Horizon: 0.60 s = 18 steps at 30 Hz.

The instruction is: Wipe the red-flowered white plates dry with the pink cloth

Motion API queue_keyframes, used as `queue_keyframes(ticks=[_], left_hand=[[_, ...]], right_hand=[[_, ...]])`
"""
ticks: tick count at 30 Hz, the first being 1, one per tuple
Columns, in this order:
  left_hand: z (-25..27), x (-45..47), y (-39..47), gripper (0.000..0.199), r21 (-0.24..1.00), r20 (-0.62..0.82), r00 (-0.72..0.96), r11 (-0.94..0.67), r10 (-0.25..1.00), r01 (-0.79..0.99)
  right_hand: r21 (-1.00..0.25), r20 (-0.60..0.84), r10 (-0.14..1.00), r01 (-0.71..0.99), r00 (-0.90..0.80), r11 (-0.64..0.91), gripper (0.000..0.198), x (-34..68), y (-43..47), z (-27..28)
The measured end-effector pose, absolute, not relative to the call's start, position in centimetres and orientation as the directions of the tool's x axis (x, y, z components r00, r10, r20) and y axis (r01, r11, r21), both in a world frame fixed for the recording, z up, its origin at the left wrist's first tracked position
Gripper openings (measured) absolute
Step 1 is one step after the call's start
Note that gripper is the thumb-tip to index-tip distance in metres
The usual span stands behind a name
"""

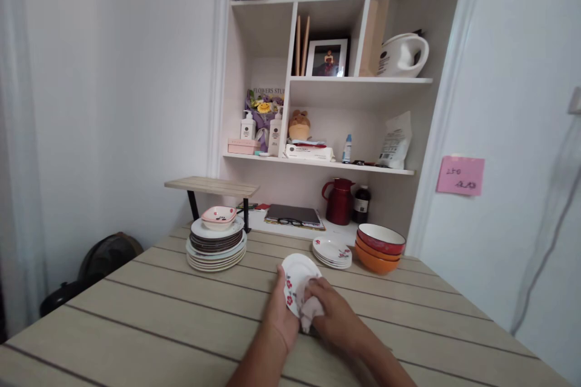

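My left hand (280, 309) grips a small white plate (296, 271) with red flowers by its left edge, tilted up above the table. In my right hand (333, 309) is a crumpled pale cloth (311, 309), pressed against the plate's lower right face. Part of the plate's right side is hidden behind the cloth and fingers. Just beyond, a short stack of matching flowered plates (330, 249) lies on the table. To its right stand nested bowls (380, 248), a red one on top of orange ones.
A tall stack of plates (216, 249) topped by small square bowls (218, 217) stands at the left, beside a small raised wooden stand (211, 186). Behind are a laptop (293, 214) with glasses, a red jug (339, 202) and a dark bottle (362, 204). The slatted table (181, 332) extends towards me.
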<state>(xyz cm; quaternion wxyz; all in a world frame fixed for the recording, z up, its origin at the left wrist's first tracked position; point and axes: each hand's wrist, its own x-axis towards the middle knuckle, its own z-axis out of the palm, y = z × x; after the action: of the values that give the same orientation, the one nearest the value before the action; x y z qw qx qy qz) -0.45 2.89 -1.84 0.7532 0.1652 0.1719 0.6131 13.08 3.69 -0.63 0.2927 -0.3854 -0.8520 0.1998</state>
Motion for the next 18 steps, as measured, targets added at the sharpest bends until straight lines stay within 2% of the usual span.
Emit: queue_keyframes(ticks=[2, 5, 10, 14, 18], left_hand=[[-1.8, -0.6, 2.8, 0.064, 0.486, -0.078, 0.228, 0.237, 0.971, -0.841], [-1.8, -0.7, 2.6, 0.068, 0.521, -0.056, 0.262, 0.252, 0.964, -0.815], [-1.7, -0.2, 2.7, 0.065, 0.495, 0.0, 0.259, 0.225, 0.966, -0.839], [-1.8, -0.2, 3.0, 0.063, 0.46, 0.043, 0.247, 0.2, 0.968, -0.865], [-1.9, -0.6, 3.0, 0.064, 0.475, -0.011, 0.252, 0.227, 0.968, -0.85]], right_hand=[[-0.573, 0.364, 0.731, 0.48, -0.577, 0.664, 0.039, 12.1, 2.9, -0.2], [-0.564, 0.451, 0.729, 0.469, -0.514, 0.68, 0.049, 10.7, 2.7, 0.3], [-0.482, 0.556, 0.757, 0.609, -0.342, 0.63, 0.055, 11.1, 4.6, 0.4], [-0.503, 0.475, 0.839, 0.7, -0.268, 0.508, 0.045, 12.7, 5.2, -0.3], [-0.499, 0.362, 0.869, 0.716, -0.338, 0.487, 0.041, 13.1, 4.4, -0.7]])
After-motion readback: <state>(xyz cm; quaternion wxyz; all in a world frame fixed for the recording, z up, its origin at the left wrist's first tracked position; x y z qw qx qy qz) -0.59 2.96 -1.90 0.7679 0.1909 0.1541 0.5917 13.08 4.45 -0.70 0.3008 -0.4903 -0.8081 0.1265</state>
